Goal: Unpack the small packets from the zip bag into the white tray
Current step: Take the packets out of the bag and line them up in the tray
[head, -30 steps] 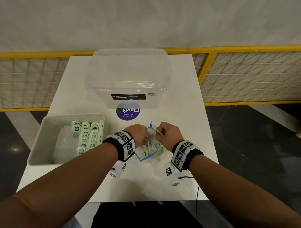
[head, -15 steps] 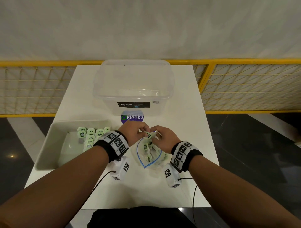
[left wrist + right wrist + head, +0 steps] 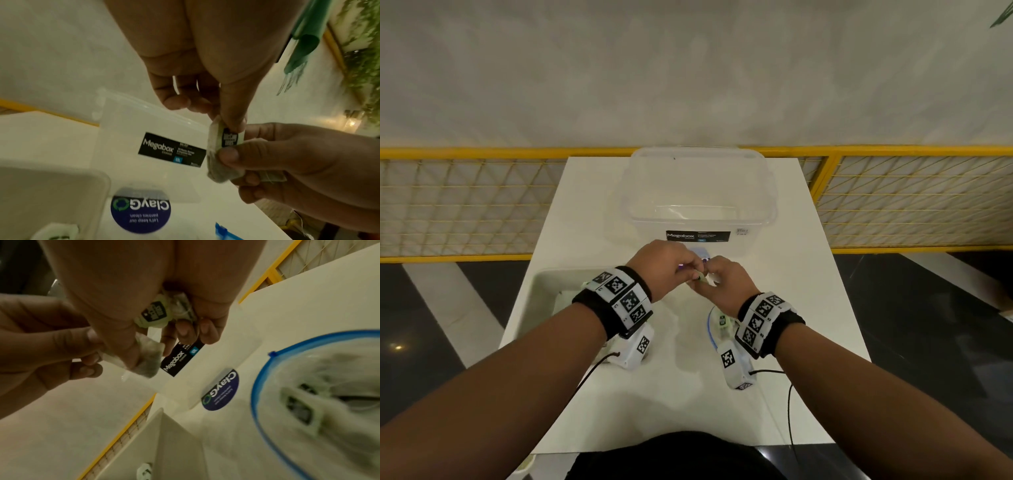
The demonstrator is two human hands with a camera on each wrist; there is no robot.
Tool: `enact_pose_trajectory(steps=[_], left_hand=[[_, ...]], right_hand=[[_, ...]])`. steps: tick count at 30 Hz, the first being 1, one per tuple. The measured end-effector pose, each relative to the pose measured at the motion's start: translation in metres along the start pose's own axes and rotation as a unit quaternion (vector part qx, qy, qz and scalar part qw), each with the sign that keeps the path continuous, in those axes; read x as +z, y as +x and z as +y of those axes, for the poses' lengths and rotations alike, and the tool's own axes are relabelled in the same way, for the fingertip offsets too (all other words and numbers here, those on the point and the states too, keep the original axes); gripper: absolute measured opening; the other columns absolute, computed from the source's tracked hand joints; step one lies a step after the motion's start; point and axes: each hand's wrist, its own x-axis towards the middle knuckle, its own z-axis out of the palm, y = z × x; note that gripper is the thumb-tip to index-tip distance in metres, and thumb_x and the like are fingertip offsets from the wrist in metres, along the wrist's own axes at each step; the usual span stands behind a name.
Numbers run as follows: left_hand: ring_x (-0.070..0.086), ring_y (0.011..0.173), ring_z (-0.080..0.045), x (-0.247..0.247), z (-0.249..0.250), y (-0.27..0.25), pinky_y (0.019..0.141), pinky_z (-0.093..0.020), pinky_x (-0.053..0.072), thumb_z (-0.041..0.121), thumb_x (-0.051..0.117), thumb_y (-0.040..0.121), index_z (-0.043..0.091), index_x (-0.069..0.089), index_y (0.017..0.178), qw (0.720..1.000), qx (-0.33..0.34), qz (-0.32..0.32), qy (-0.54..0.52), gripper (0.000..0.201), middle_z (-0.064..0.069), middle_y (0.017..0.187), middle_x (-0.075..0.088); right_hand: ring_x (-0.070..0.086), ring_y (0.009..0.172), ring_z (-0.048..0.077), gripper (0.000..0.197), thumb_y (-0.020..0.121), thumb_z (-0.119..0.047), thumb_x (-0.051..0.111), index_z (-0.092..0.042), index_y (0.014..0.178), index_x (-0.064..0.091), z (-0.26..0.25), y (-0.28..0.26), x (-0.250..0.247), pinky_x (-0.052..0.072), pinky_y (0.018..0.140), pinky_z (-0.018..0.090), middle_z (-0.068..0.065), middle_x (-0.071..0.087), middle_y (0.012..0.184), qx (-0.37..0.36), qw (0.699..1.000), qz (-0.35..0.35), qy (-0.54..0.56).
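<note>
Both hands meet above the table in front of the clear box, holding one small pale-green packet [image 3: 700, 277] between them. My left hand [image 3: 693, 270] pinches its black-labelled top [image 3: 230, 139] with thumb and finger. My right hand [image 3: 710, 278] pinches its lower part [image 3: 148, 360] with the thumb and keeps a second labelled packet [image 3: 154, 313] curled in its palm. The zip bag [image 3: 308, 402] lies open on the table under my right wrist, blue rim up, with packets inside. The white tray [image 3: 541, 277] sits to the left, mostly hidden by my left wrist.
A large clear Megabox container [image 3: 698, 195] stands at the back of the white table [image 3: 808, 308]. A round blue sticker [image 3: 140, 212] lies in front of it. Yellow mesh railing [image 3: 911, 202] runs behind the table. Wrist-camera cables [image 3: 789, 394] trail near the front edge.
Both hands have risen out of the zip bag and moved away from me toward the clear box, with a packet held between them. The bag stays on the table.
</note>
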Motion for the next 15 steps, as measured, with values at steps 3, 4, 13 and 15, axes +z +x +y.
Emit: enact_pose_trajectory(steps=[3,4,13,15], left_hand=[[0.055,0.073,-0.006,-0.022,-0.012,-0.011,0.076,-0.023,0.045,0.028,0.069,0.085,0.028,0.071,0.096,1.000,-0.017,0.012,0.018,0.011,0.012,0.087,0.068],[0.055,0.073,-0.006,-0.029,-0.018,-0.014,0.076,-0.024,0.045,0.030,0.068,0.086,0.029,0.070,0.096,0.999,-0.025,0.016,0.026,0.010,0.013,0.086,0.066],[0.055,0.070,-0.009,-0.080,-0.080,-0.046,0.075,-0.026,0.048,0.030,0.066,0.087,0.027,0.072,0.093,0.993,-0.071,0.008,0.098,0.009,0.010,0.085,0.070],[0.060,0.076,-0.012,-0.087,-0.099,-0.054,0.076,-0.027,0.050,0.028,0.065,0.087,0.027,0.071,0.091,0.985,-0.117,-0.010,0.124,0.008,0.009,0.086,0.071]], right_hand=[[0.063,0.090,0.017,0.005,0.079,-0.030,0.073,-0.030,0.075,0.070,-0.021,0.010,0.014,0.050,0.082,0.033,0.000,0.067,0.093,0.007,0.999,0.003,0.033],[0.063,0.090,0.015,0.005,0.079,-0.028,0.074,-0.029,0.075,0.072,-0.028,0.013,0.019,0.049,0.083,0.031,-0.001,0.068,0.093,0.014,0.999,-0.002,0.047],[0.042,0.066,0.016,0.021,0.086,-0.003,0.053,-0.018,0.095,0.041,-0.061,0.033,0.071,0.040,0.062,0.030,0.003,0.045,0.079,0.055,0.993,-0.040,0.097],[0.037,0.062,0.015,0.018,0.091,-0.006,0.049,-0.018,0.085,0.037,-0.063,0.036,0.079,0.036,0.057,0.029,0.005,0.042,0.076,0.073,0.994,-0.039,0.078]])
